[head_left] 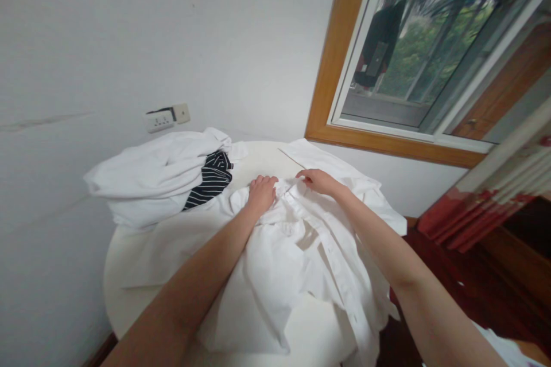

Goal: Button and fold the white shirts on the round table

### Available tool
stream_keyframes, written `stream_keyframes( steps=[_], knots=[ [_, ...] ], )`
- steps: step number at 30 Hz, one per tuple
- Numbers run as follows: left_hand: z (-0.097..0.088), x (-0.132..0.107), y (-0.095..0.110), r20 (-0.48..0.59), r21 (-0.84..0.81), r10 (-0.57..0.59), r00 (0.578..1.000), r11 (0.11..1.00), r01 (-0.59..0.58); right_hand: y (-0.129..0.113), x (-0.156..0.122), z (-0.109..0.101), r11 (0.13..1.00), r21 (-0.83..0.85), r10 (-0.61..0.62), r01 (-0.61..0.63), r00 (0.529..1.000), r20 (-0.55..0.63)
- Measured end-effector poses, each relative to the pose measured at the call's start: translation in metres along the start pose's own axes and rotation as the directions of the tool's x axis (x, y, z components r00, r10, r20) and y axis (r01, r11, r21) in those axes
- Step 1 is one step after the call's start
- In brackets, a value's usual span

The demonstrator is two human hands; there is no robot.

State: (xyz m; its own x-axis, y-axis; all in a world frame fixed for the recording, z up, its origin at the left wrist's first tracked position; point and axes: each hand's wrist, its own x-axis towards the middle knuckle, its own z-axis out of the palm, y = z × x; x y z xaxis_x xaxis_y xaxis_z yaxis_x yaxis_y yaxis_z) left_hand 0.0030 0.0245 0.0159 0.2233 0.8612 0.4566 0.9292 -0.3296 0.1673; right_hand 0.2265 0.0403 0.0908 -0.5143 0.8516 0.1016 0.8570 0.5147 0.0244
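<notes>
A white button-up shirt lies spread over a round white table, its collar end toward the wall. My left hand is closed into a fist on the shirt's collar area. My right hand pinches the cloth near the collar, just right of the left hand. Both forearms reach across the shirt.
A heap of white garments with a black-and-white striped piece lies at the table's far left. A wall socket sits above it. A wood-framed window is at the right, red curtain below it.
</notes>
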Motion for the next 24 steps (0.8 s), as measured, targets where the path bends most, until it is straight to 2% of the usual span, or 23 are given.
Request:
stream_keyframes(
  steps=[2, 4, 6, 10, 13, 15, 18, 21, 24],
  knots=[
    [-0.002, 0.000, 0.000, -0.008, -0.019, 0.026, 1.000, 0.999, -0.026, -0.018, 0.011, 0.008, 0.999, -0.020, -0.049, 0.051, 0.996, 0.078],
    [-0.004, -0.001, -0.001, -0.030, -0.040, 0.054, 0.998, 0.998, -0.055, -0.029, 0.018, 0.015, 0.995, -0.087, -0.027, 0.040, 0.989, 0.143],
    [-0.005, -0.001, -0.001, -0.057, -0.053, 0.066, 0.996, 0.996, -0.069, -0.032, 0.023, 0.019, 0.992, -0.124, -0.002, 0.022, 0.987, 0.159],
    [-0.010, 0.000, 0.000, -0.124, -0.060, 0.025, 0.992, 0.998, -0.032, -0.026, 0.030, 0.013, 0.995, -0.069, 0.082, -0.078, 0.995, 0.050],
    [-0.012, 0.000, 0.001, -0.177, -0.057, -0.033, 0.984, 0.998, 0.024, -0.021, 0.035, 0.010, 0.983, 0.016, 0.186, -0.185, 0.981, -0.055],
    [-0.011, 0.000, 0.001, -0.184, -0.051, -0.060, 0.981, 0.997, 0.051, -0.022, 0.038, 0.015, 0.975, 0.043, 0.222, -0.219, 0.972, -0.074],
    [-0.005, 0.000, -0.002, -0.146, -0.035, -0.053, 0.988, 0.998, 0.048, -0.030, 0.040, 0.032, 0.977, 0.033, 0.211, -0.210, 0.977, -0.030],
    [0.002, 0.001, -0.008, -0.061, -0.025, -0.029, 0.998, 0.999, 0.028, -0.036, 0.040, 0.050, 0.981, 0.041, 0.190, -0.190, 0.982, 0.018],
    [0.006, 0.002, -0.013, 0.012, -0.041, -0.020, 1.000, 0.999, 0.021, -0.033, 0.040, 0.054, 0.978, 0.102, 0.179, -0.179, 0.984, 0.014]
  ],
)
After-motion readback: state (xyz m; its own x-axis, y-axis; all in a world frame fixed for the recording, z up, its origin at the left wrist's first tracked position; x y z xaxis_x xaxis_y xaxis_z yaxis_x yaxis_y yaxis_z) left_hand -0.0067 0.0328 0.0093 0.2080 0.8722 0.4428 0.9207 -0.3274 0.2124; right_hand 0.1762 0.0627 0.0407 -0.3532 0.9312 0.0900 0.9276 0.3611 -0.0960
